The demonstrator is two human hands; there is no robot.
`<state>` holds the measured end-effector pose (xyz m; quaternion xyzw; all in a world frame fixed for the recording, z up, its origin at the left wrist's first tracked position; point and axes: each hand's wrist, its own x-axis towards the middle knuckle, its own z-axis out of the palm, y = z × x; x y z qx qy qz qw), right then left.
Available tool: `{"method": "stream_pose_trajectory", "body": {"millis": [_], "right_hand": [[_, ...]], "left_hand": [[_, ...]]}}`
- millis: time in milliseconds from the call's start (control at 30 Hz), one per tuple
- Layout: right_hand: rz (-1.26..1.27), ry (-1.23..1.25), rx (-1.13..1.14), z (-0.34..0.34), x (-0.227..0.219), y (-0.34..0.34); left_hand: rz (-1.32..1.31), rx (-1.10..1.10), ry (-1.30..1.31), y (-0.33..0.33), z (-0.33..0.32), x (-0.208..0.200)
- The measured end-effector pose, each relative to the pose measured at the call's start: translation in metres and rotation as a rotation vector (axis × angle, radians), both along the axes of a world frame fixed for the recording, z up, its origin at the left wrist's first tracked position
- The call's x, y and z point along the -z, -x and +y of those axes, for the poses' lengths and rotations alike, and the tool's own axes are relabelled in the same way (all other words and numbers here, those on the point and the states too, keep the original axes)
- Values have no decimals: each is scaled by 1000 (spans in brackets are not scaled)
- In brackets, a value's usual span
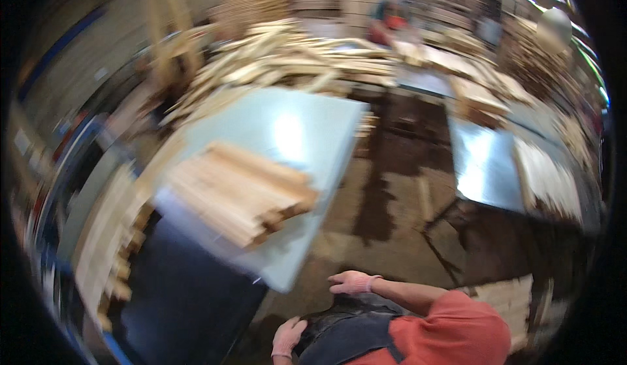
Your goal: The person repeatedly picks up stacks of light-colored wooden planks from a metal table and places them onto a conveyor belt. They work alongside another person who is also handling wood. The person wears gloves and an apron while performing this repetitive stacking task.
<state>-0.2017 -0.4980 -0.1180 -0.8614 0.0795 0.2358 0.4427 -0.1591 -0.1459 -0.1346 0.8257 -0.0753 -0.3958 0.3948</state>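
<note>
My left hand (287, 336), in a pale pink work glove, hangs at the front of my black apron (349, 331). Its thumb stands apart from the fingers, and nothing shows in it. My right hand (353, 283), gloved alike, is held out past the apron with fingers loosely stretched and no object in it. Ahead and to the left, a pile of wooden strips (238, 189) lies on a pale, shiny table (294, 120). The table's near corner is the part closest to my hands, and both hands are apart from it. Motion blurs the picture.
A dark flat surface (189, 293) adjoins the table, with more strips (108, 254) along its left. Loose boards (281, 55) are heaped behind. Rightward stand another shiny table (483, 162) and stacked wood (548, 179). A person in red (392, 22) is far back. Boards (509, 303) lie close at my right.
</note>
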Motion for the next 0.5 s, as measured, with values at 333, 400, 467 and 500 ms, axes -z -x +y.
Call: {"method": "stream_pose_trajectory", "body": {"millis": [333,400,467,500], "right_hand": [[359,103,733,-234,131,222],[410,134,790,-263,143,263],[410,96,906,-273,140,283],[428,61,980,-278,139,297]], "left_hand": [[-80,501,74,11,-270,-51],[-18,558,80,16,-325,-63],[-8,639,75,11,-364,-68],[55,640,62,16,-386,-77]]}}
